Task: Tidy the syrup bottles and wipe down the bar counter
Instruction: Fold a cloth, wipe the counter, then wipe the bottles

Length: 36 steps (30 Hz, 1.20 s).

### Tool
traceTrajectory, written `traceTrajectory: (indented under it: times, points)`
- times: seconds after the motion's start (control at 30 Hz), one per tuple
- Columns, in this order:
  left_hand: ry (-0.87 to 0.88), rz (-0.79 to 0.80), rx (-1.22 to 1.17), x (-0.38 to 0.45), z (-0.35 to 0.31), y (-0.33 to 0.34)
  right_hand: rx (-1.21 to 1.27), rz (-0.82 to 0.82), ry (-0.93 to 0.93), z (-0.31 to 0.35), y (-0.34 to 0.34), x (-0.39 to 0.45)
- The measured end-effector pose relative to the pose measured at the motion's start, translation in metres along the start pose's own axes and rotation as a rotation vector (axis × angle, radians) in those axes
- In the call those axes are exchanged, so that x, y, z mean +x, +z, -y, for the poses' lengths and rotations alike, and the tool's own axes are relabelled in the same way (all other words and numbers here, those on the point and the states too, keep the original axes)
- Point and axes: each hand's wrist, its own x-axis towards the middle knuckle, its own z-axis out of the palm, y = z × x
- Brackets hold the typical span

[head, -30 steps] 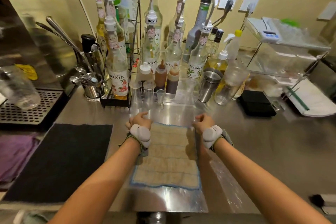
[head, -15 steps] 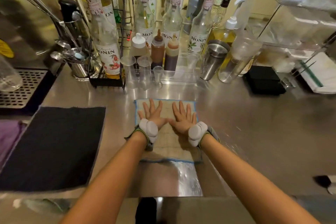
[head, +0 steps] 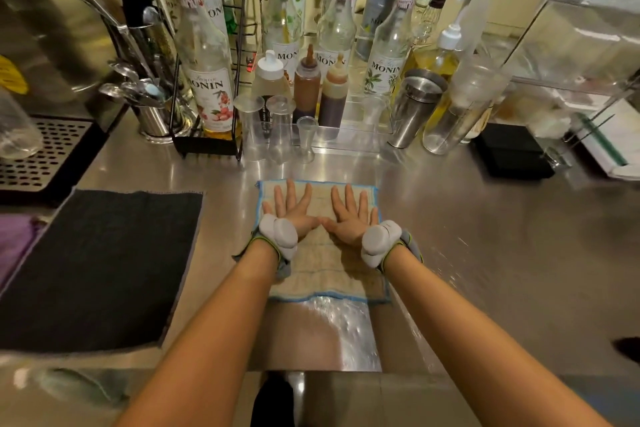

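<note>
Left hand [head: 296, 215] and right hand [head: 349, 218] lie flat, fingers [head: 290, 191] straight and spread, pressing a beige cloth [head: 325, 263] on the steel bench [head: 485, 236], thumbs touching. Left of it lies a black mat [head: 97, 267]. Beyond, syrup bottles [head: 384, 62] stand along the wall, one [head: 207, 80] in a wire rack [head: 207, 146].
</note>
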Motion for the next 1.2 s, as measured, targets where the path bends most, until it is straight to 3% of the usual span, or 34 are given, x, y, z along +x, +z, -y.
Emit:
traceTrajectory:
  times: [0.43,0.7,0.87,1.03,1.2]
  points:
    - [-0.037,-0.007,-0.105,-0.074,0.039,0.031,-0.043,0.037,-0.078,0.011,0.056,-0.068]
    - [-0.087,-0.180,-0.511,-0.058,0.053,-0.015,-0.068,0.015,-0.062,0.013,0.029,-0.038]
    - [-0.170,-0.126,-0.384,-0.041,0.071,-0.034,-0.063,0.008,0.026,0.005,0.014,-0.025]
    - [-0.142,-0.052,-0.262,-0.022,0.078,-0.024,-0.020,-0.046,0.045,0.030,0.038,-0.021]
    - [-0.149,-0.060,-0.128,-0.009,0.080,-0.013,-0.022,-0.048,0.109,-0.001,0.028,-0.030]
